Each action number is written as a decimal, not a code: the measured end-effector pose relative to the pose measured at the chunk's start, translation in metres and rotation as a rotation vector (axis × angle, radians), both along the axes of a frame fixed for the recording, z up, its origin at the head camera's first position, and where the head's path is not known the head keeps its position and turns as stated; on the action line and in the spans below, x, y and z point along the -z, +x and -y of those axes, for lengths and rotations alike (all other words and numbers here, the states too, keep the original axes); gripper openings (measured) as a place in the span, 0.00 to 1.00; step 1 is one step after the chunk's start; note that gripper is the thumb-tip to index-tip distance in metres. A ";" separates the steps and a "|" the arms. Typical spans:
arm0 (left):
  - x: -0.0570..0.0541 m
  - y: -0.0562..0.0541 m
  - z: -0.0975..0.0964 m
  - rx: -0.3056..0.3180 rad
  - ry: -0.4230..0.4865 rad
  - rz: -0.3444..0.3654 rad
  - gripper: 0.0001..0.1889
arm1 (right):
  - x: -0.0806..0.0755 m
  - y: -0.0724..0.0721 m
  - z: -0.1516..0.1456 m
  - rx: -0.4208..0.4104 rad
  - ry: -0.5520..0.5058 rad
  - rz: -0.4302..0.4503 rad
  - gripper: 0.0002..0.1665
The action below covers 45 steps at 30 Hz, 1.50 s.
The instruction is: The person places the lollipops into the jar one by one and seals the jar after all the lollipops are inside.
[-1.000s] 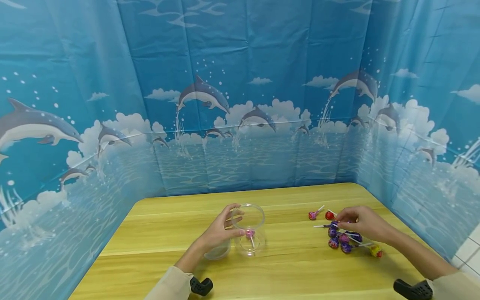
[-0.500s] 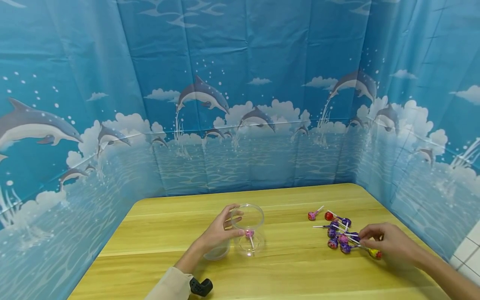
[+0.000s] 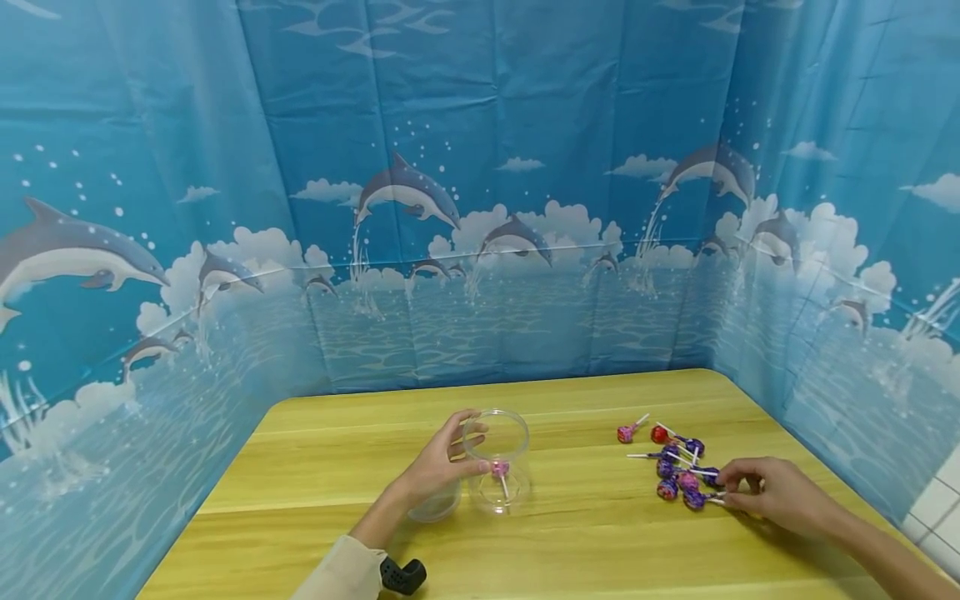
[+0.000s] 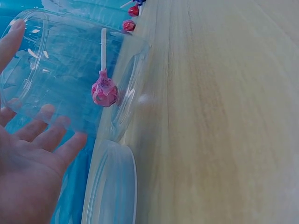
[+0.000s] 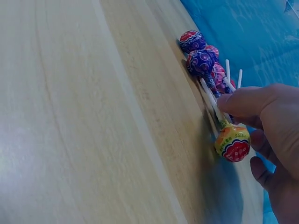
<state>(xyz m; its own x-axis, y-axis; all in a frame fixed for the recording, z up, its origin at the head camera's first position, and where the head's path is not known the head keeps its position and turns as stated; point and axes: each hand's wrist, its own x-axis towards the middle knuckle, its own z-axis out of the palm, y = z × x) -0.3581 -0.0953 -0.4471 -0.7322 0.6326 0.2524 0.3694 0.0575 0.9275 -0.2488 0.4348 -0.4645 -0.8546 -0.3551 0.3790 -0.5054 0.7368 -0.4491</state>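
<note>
My left hand holds a clear plastic jar upright, thumb on the near side and fingers round the back. A pink lollipop rests inside it, candy end up in the head view, with its white stick below. Beside the jar, partly under my left hand, lies a clear round lid. On the right, my right hand pinches the stick of a yellow-and-red lollipop; the thumb hides part of the grip. In the head view that candy is mostly covered by the hand.
Purple-wrapped lollipops lie in a loose heap left of my right hand, around a pink one. A red lollipop and another pink lollipop lie behind. The wooden table meets a blue dolphin curtain.
My right hand has come from the back of the heap toward its near right side, down to the yellow lollipop. The left hand and the jar have stayed in place.
</note>
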 end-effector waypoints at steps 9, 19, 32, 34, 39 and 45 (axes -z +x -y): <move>0.001 0.000 -0.001 -0.008 -0.005 0.002 0.41 | 0.004 -0.003 0.004 -0.022 0.061 -0.040 0.12; -0.002 0.001 0.000 -0.003 0.004 0.014 0.41 | -0.007 -0.007 0.003 -0.062 0.066 -0.049 0.12; -0.002 0.002 0.000 -0.003 0.005 0.006 0.41 | -0.029 -0.010 0.006 -0.110 0.046 -0.007 0.07; -0.003 0.002 0.000 -0.004 0.003 0.009 0.41 | -0.030 -0.010 0.009 -0.099 0.032 -0.017 0.08; -0.003 0.002 0.000 -0.003 0.005 0.010 0.41 | -0.035 -0.012 0.016 -0.072 0.001 -0.012 0.07; -0.003 0.001 0.000 -0.004 0.002 0.010 0.41 | -0.045 -0.016 0.024 -0.047 -0.012 0.048 0.05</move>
